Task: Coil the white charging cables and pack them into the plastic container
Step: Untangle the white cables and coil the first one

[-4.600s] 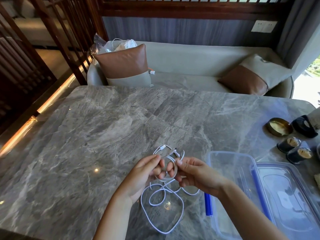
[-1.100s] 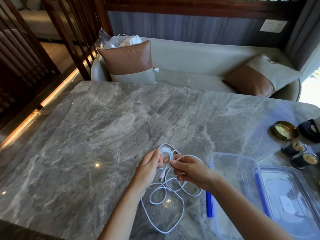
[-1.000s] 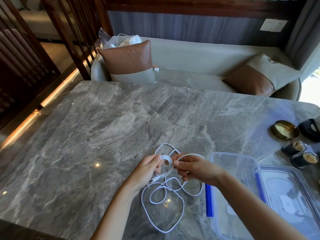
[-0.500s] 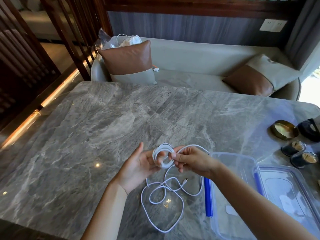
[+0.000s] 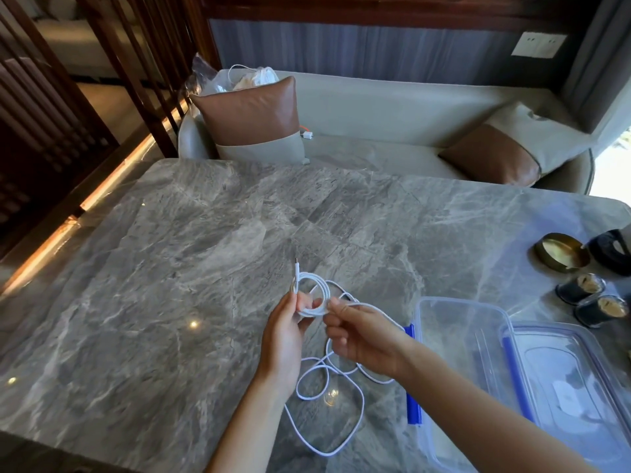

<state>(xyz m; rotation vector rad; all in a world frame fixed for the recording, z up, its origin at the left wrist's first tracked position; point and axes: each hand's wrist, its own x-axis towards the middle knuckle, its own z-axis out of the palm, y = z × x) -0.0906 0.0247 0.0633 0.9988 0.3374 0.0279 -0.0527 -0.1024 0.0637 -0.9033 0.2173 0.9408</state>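
Note:
A white charging cable (image 5: pixel 316 295) is partly wound into a small coil held above the grey marble table (image 5: pixel 170 285). My left hand (image 5: pixel 286 339) grips the coil's left side, with the plug end sticking up past my fingers. My right hand (image 5: pixel 362 336) pinches the strand at the coil's right side. The cable's loose remainder (image 5: pixel 327 414) lies in wide loops on the table below my hands. The clear plastic container (image 5: pixel 457 339) with blue clips stands open just right of my right hand, nothing in it.
The container's clear lid (image 5: pixel 573 387) lies beside it at the right. A brass dish (image 5: pixel 561 252), a black object (image 5: pixel 611 249) and two small dark jars (image 5: pixel 580 288) stand at the right edge. Behind the table is a sofa with cushions and a bag of more white cables (image 5: pixel 252 78).
My left hand closed from an open palm onto the coil. The plug end now points up from the coil. Both hands stayed near the same spot while the coil gained turns.

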